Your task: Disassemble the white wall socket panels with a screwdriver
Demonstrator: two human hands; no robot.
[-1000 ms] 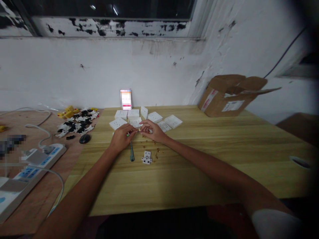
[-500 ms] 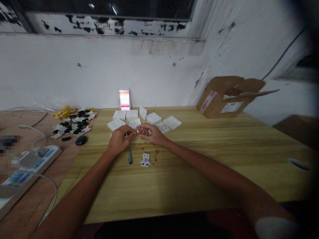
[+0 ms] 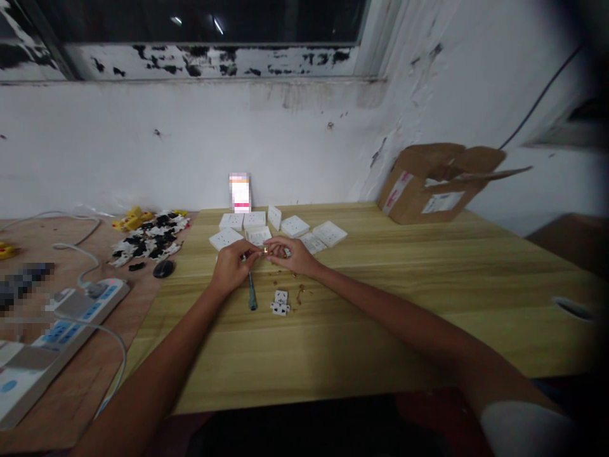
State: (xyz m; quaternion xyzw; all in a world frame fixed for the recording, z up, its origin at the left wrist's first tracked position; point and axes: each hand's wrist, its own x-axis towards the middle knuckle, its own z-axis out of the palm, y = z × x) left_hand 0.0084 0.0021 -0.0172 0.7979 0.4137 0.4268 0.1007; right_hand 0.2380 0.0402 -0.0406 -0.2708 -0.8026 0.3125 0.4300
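My left hand is closed round the handle of a screwdriver, whose dark shaft lies on the wooden table pointing toward me. My right hand pinches a small brass part between its fingertips, which meet those of the left hand. A small white socket insert lies on the table just in front of my hands, with a few loose brass bits beside it. Several white socket plates lie just behind my hands.
A pile of black, white and yellow plastic parts and a dark oval object lie at the left. Power strips with cables sit on the brown board at far left. An open cardboard box stands at the back right by the wall.
Both hands stay together at the same spot with only small finger movements. The view has shifted slightly.
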